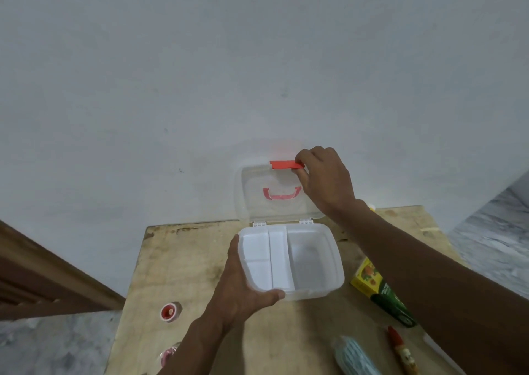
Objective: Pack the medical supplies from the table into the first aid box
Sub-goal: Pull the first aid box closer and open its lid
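Observation:
A translucent white first aid box point(315, 265) stands open on the wooden table point(177, 263), with a divided tray in its left half and nothing visible inside. Its clear lid point(257, 202) stands upright against the wall, showing a red handle point(282, 193). My left hand point(243, 283) grips the box's front left corner. My right hand point(323, 177) pinches the red latch point(283, 164) at the lid's top edge. A yellow and green carton point(378, 288), a pack of blue face masks point(355, 354) and a small red-capped tube point(399, 349) lie at the right.
A small round red and white tape roll point(169, 312) sits at the table's left, another pinkish one point(167, 356) lies by the front left edge. The white wall rises just behind the table. A brown wooden rail point(43, 274) runs at the left.

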Tool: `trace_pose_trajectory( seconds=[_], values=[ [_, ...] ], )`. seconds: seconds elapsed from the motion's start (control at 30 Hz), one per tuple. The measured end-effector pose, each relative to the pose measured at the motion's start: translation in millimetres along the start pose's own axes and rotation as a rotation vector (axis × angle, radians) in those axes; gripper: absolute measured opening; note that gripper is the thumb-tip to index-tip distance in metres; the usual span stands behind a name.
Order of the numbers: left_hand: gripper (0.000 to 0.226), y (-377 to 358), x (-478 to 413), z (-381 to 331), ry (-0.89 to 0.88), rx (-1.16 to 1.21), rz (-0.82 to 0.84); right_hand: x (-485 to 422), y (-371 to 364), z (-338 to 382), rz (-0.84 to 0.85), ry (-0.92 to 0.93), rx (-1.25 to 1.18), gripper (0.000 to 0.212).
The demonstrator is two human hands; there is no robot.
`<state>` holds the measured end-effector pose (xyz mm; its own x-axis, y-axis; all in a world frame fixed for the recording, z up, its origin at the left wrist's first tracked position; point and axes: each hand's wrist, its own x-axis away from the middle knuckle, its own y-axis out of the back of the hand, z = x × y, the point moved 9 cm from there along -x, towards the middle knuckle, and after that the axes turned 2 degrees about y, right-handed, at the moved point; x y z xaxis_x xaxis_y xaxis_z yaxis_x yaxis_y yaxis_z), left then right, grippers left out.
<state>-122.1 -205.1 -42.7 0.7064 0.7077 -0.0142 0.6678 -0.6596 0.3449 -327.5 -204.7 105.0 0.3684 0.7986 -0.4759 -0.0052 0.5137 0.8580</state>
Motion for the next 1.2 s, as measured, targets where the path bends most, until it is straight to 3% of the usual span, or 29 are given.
trace_pose_trajectory(
  seconds=[0.2,0.43,0.93,1.2],
  values=[
    [0.106,0,2,-1,-0.009,-0.024,-0.032,8,-6,1,0.101,0.026,-0.019,0.032],
    [0.108,2,5,4,-0.021,-0.01,-0.045,40,0,-14,0.088,-0.022,-0.025,0.05],
    [0.113,-1,5,19,0.055,-0.023,-0.045,194,-14,-39,0.283,-0.404,-0.123,0.049],
    [0.102,-1,13,7,0.01,-0.044,-0.046,266,-16,-37,0.415,-0.513,-0.173,0.053]
  ],
)
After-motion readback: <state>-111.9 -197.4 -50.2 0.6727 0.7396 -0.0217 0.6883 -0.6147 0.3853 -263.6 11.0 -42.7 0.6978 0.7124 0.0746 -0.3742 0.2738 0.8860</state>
